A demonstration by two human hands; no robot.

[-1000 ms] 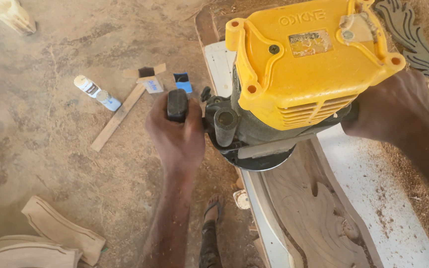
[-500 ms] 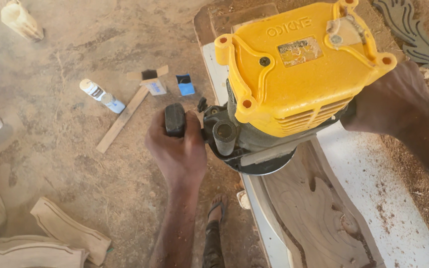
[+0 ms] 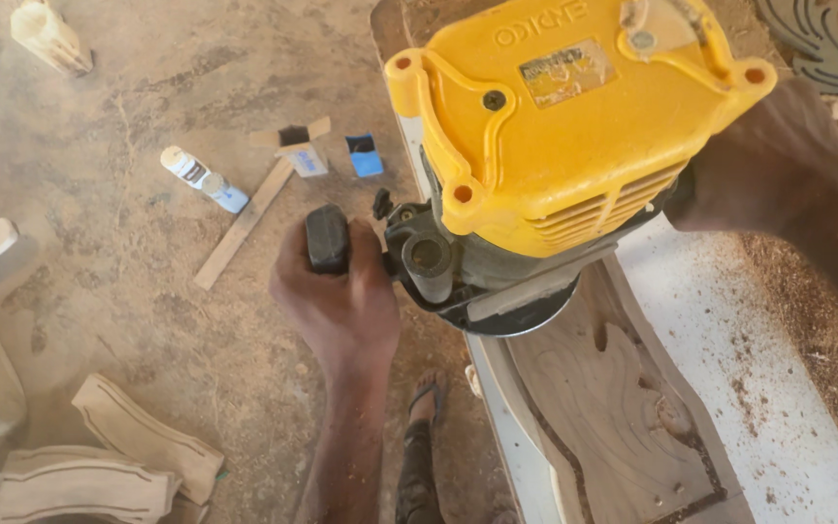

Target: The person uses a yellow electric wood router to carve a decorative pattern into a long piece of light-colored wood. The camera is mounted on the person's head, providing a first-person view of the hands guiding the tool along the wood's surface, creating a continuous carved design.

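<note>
A big yellow-topped router [image 3: 555,136] stands on a carved wooden panel [image 3: 623,417] lying on a white board [image 3: 758,388]. My left hand [image 3: 337,291] is closed around the router's black left handle [image 3: 327,238]. My right hand [image 3: 778,160] grips the router's right side, where the handle is hidden behind the yellow housing. The round base of the tool presses on the upper end of the carved panel.
On the dusty floor lie a small white and blue bottle [image 3: 204,180], a thin wooden strip [image 3: 244,223], small blue and black packets [image 3: 365,155] and curved carved wood pieces [image 3: 99,466]. My sandalled foot [image 3: 426,408] shows below. Sawdust covers the ground at right.
The router and both hands have slid a little downward and left along the carved panel, and the view has shifted slightly.
</note>
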